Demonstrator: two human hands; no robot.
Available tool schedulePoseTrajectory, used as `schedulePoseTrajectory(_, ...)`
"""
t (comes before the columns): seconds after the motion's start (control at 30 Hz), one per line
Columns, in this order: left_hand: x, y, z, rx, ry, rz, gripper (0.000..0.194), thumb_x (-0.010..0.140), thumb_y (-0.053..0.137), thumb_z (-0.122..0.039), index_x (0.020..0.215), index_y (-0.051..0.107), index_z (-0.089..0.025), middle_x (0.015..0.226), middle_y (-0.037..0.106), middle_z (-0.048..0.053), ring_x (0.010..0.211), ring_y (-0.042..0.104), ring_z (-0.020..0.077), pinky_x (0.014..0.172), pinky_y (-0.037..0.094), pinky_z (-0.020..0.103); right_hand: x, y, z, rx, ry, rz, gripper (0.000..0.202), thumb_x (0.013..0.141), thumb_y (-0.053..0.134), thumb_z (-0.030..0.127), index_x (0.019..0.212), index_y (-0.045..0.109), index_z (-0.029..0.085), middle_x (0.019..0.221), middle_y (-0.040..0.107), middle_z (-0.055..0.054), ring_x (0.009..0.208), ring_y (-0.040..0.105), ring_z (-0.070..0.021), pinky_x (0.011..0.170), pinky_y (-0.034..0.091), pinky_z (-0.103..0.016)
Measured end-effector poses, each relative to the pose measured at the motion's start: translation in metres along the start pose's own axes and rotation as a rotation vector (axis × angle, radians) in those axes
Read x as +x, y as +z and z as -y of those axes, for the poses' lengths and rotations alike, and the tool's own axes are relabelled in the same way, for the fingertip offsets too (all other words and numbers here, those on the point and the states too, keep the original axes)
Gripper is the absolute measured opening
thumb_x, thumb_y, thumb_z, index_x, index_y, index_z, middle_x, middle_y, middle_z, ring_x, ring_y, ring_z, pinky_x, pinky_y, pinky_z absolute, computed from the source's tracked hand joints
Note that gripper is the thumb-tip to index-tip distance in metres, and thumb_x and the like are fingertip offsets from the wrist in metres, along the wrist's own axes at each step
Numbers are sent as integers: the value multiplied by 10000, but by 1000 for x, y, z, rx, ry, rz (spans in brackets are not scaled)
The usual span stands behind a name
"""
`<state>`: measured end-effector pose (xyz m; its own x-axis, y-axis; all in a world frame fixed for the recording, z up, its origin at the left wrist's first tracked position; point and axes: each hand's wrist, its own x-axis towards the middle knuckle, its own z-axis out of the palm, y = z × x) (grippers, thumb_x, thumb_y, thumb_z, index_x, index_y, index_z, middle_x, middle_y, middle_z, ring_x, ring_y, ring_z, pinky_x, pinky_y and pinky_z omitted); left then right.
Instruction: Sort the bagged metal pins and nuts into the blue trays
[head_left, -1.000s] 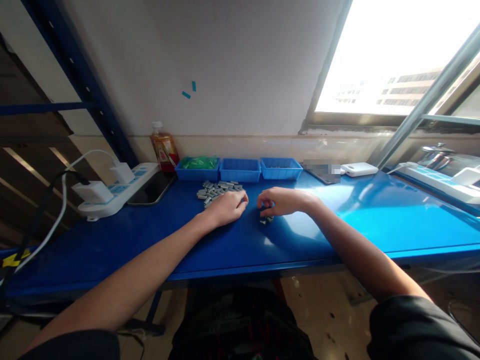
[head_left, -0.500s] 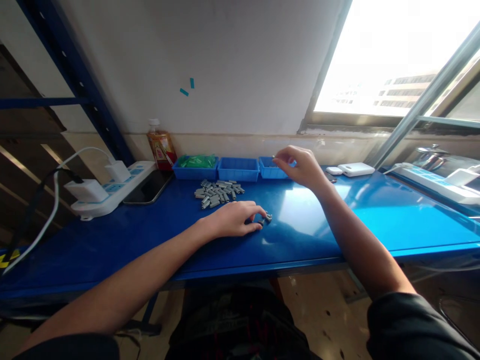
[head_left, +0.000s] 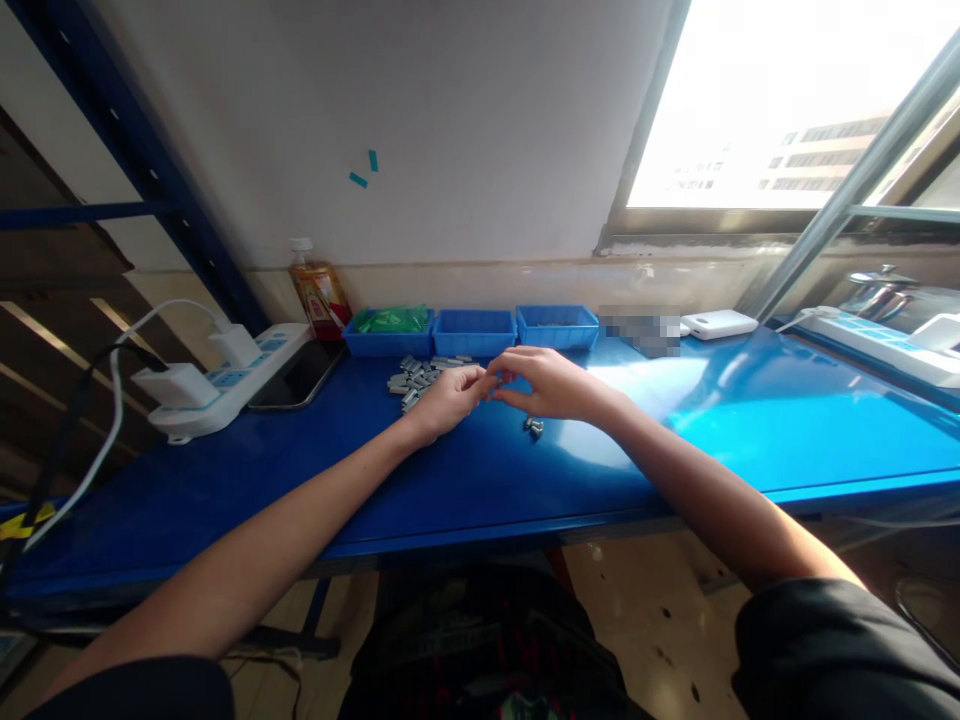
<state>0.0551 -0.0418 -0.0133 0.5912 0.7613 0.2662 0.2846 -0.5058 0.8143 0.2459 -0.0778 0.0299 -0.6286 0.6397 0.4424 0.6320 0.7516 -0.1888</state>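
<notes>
My left hand (head_left: 448, 403) and my right hand (head_left: 544, 385) meet fingertip to fingertip above the blue table. Both are closed in a pinch. Something very small shows between the fingertips, but what each hand grips is too hidden to name. Beside and partly behind my left hand lies a pile of short grey metal pieces (head_left: 411, 376), like hexagonal standoffs. A few small screws (head_left: 534, 427) rest on the tabletop just below my right hand.
Three blue bins line the wall: the left bin (head_left: 390, 345) with green packets (head_left: 391, 320), a middle bin (head_left: 475, 333), and the right bin (head_left: 557, 328) with small dark bits. Leftward are a bottle (head_left: 321, 297), a phone (head_left: 298, 377) and a power strip (head_left: 225, 385).
My right hand has come down and left from the right bin to my left hand. My left hand has moved off the small screws, up and left beside the pile.
</notes>
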Motion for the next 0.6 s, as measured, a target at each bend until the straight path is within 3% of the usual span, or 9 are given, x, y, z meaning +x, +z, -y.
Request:
schedulePoseTrajectory(0.2, 0, 6, 1, -57, 15, 23, 550, 928, 317, -606, 813, 582, -139, 595, 470, -19, 463, 397, 86, 451, 340, 204, 0, -3, -2, -26, -26, -91, 110, 868, 582, 253, 887, 654, 171, 804, 650, -46, 733, 602, -157, 674, 439, -247)
schedulePoseTrajectory(0.3, -2, 12, -3, -16, 50, 42, 394, 920, 457, -483, 968, 651, -143, 721, 575, 21, 577, 500, 117, 556, 417, 229, 2, -15, -16, -150, -35, -301, 170, 892, 547, 324, 885, 647, 187, 772, 642, -46, 731, 591, -170, 704, 440, -271)
schedulePoseTrajectory(0.37, -5, 16, -7, 102, 123, 97, 299, 878, 569, -351, 1115, 652, -191, 871, 617, 40, 722, 569, 151, 684, 455, 259, 5, -22, -34, -275, 106, -481, 207, 901, 521, 357, 919, 644, 192, 755, 640, -48, 742, 592, -189, 734, 433, -297)
schedulePoseTrajectory(0.43, -7, 21, -12, 283, 200, 165, 322, 869, 578, -271, 1183, 638, -239, 984, 613, 47, 817, 600, 172, 771, 463, 283, 4, -24, -55, -388, 342, -563, 232, 890, 519, 360, 991, 636, 188, 750, 648, -55, 745, 600, -213, 721, 425, -314)
schedulePoseTrajectory(0.53, -8, 25, -15, 456, 221, 185, 239, 878, 566, -266, 1089, 675, -236, 1032, 611, 53, 841, 627, 185, 795, 479, 288, -5, -20, -77, -433, 613, -437, 281, 858, 543, 356, 1059, 630, 180, 749, 662, -56, 725, 608, -229, 652, 403, -301)
schedulePoseTrajectory(0.6, -6, 25, -13, 466, 199, 151, 173, 866, 580, -269, 986, 685, -203, 988, 633, 56, 856, 634, 198, 799, 484, 286, -11, -15, -75, -353, 607, -265, 276, 850, 552, 374, 1022, 650, 181, 711, 654, -38, 679, 598, -205, 617, 385, -277)
